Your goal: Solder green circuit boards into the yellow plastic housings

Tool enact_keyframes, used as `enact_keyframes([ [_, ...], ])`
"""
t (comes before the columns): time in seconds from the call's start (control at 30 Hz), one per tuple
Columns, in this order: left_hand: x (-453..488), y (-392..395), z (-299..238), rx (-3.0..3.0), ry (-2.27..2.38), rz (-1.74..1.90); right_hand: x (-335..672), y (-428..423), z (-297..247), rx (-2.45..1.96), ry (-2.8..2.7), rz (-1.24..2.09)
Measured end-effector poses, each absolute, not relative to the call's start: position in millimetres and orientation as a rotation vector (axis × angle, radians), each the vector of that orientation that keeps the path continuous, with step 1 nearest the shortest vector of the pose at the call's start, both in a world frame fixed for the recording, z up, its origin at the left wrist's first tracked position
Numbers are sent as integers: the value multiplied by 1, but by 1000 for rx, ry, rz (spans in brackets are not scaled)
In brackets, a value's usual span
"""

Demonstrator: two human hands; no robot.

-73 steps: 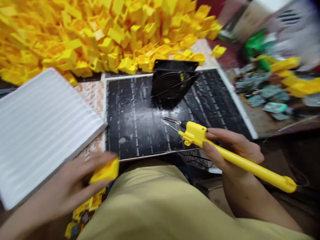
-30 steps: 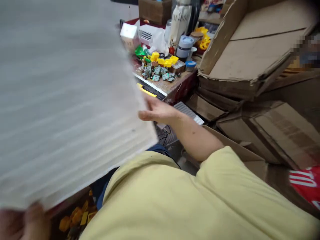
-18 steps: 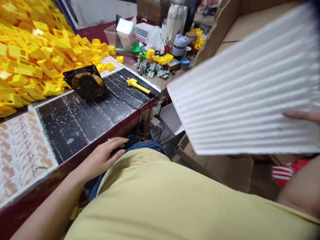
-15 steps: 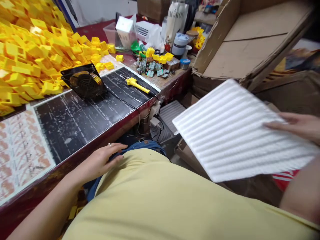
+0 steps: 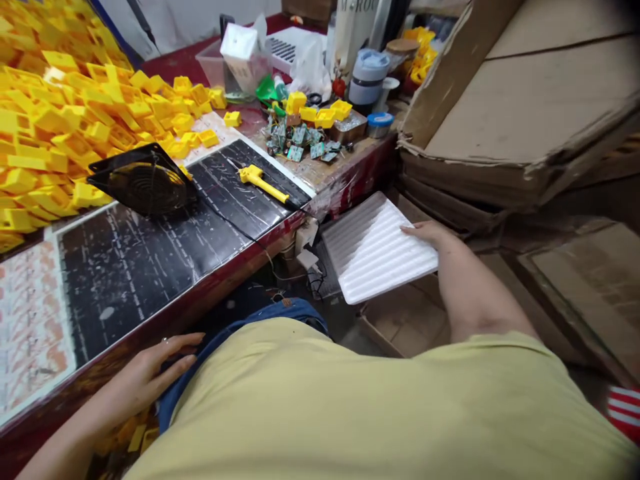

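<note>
Ribbed white panel, edge pinched in right hand, left hand loosely spread, yellow soldering iron on black mat.

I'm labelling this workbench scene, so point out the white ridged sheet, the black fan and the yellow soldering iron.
White ridged sheet (image 5: 384, 252): head view, on its ridged face.
Black fan (image 5: 148, 185): head view, on its round grille.
Yellow soldering iron (image 5: 263, 184): head view, on its handle.
</note>
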State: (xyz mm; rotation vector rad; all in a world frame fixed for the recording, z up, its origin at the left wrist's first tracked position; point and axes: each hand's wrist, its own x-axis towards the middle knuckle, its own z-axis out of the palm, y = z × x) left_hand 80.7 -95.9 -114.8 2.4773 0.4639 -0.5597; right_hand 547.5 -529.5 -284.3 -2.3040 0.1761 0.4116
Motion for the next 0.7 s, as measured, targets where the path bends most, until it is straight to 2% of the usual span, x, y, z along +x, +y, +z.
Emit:
enact_keyframes([
  [0.17,61,-106,-107,2323,829,-565,588,-503,-321,-2385,84,698],
  [0.37,52,-130,-107,2110,1100,-554,620,-490,-331,-2657,13,390],
  [0.5,48,-135,-117,2066,1180,-542,586,-457,-351,-2735,-147,258],
  [0.7,43,-134,-126,2083,1140,-603,482,-410,-397,-2619,-333,497],
])
